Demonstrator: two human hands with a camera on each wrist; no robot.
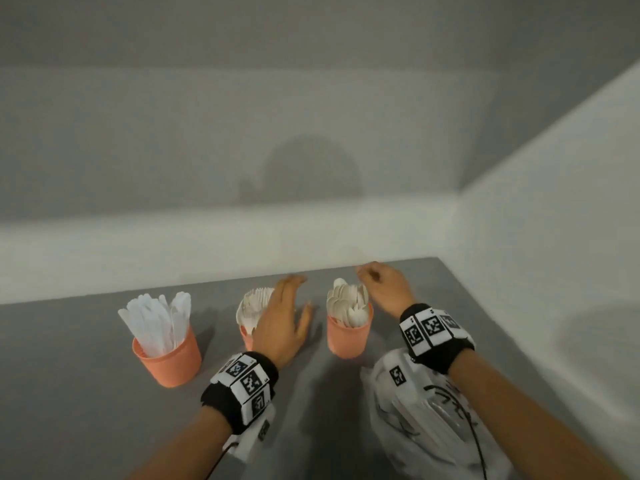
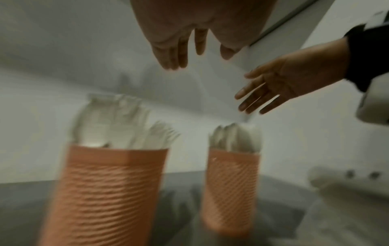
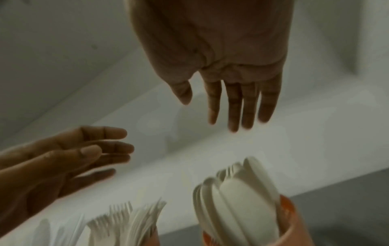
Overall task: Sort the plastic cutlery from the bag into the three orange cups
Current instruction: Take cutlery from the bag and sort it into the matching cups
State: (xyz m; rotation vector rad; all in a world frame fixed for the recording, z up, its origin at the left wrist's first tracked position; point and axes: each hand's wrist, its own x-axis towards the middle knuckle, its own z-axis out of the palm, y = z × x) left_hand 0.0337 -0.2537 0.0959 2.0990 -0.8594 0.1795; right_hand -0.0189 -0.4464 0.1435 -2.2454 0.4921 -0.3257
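Three orange cups stand in a row on the grey table [image 1: 86,427]. The left cup [image 1: 168,362] holds white knives [image 1: 156,320]. White forks [image 1: 254,304] fill the middle cup [image 2: 103,191], which my left hand [image 1: 282,323] partly hides in the head view. The right cup [image 1: 349,337] is packed with white spoons [image 1: 348,304]. My left hand hovers empty with straight fingers between the middle and right cups. Above and behind the spoon cup, my right hand [image 1: 384,285] hangs with relaxed fingers [image 3: 233,106] and holds nothing. The white plastic bag [image 1: 422,420] lies under my right forearm.
A white wall runs close behind the cups, and another wall borders the table on the right. Bare grey table lies in front of the cups and to the left of the bag.
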